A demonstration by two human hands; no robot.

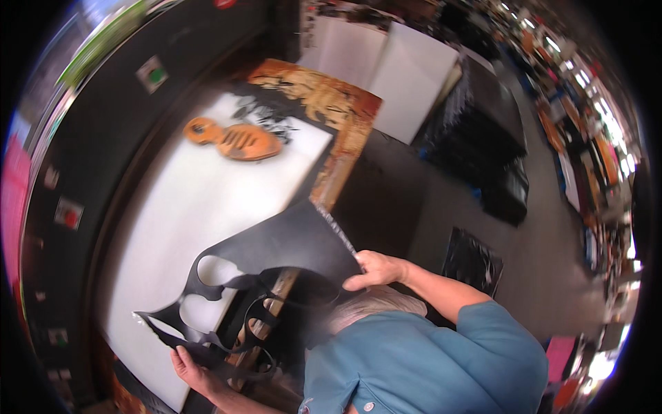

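A flexible black sheet with several rounded cut-out holes spans both of my hands, over the near part of a white board. My right hand is closed on the sheet's right edge, thumb on top. At its lower left corner, my left hand pinches the sheet's edge. Narrow strips of the sheet hang between the holes and curl down near my body. Farther off on the board lies an orange cutting die with a round end and slots, apart from both hands.
Black scraps lie beside the die. A worn wooden edge borders the board at the back and right. Along the left runs a dark machine beam. White panels and stacked black sheets stand at the back right.
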